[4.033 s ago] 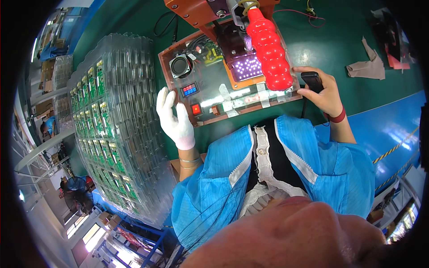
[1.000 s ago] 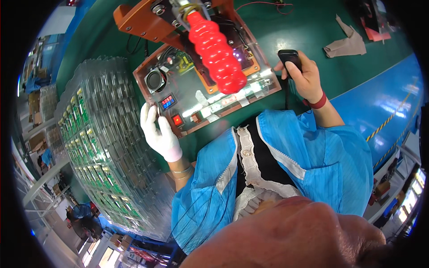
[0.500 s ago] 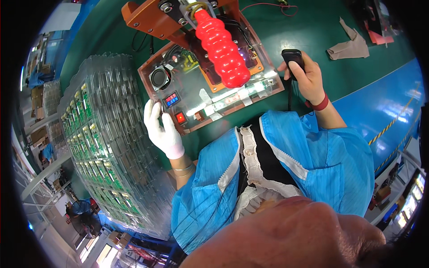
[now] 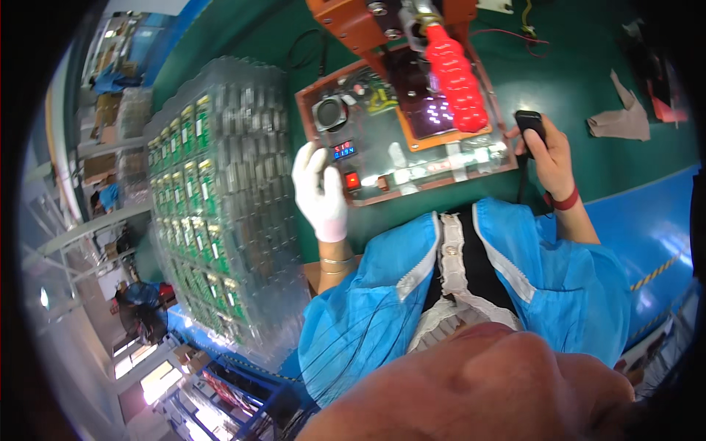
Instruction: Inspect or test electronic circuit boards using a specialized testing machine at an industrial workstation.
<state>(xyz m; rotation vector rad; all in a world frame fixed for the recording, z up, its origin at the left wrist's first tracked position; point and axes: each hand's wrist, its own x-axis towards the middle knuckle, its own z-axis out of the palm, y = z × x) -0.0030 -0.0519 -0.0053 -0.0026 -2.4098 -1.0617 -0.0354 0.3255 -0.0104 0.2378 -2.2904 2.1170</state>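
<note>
Green tabletop [image 4: 555, 81] fills the upper half of the view, with blue floor [image 4: 665, 220] beyond its right side and a tall stack of clear trays [image 4: 261, 198] at its left, loaded with green circuit boards [image 4: 195, 180]. Directly ahead of the person lies the clear-topped box [image 4: 426, 193], flat on the table between the two hands; over it leans the bulbous red handle [image 4: 457, 84], untouched by either hand. Small lights [image 4: 440, 112] glow beneath the handle's lower end.

The right hand [image 4: 553, 158] is closed around a black handheld device [image 4: 530, 126], thumb laid along it, just beyond the box's right edge. The gloved left hand [image 4: 321, 195] grasps nothing: its fingers are loosely curved at the box's left edge, near the lit display [image 4: 343, 150] and the red switch [image 4: 352, 179]. Whether the fingertips press on the box cannot be told.

Good handling here would seem to call for a light touch — the left fingers best set against the frame, clear of the switch, so that nothing is knocked by accident. The device is better held firmly but without squeezing, its black cable [image 4: 521, 180] hanging slack. Both display and lights deserve an open line of sight — the handle already hides part of the box.
</note>
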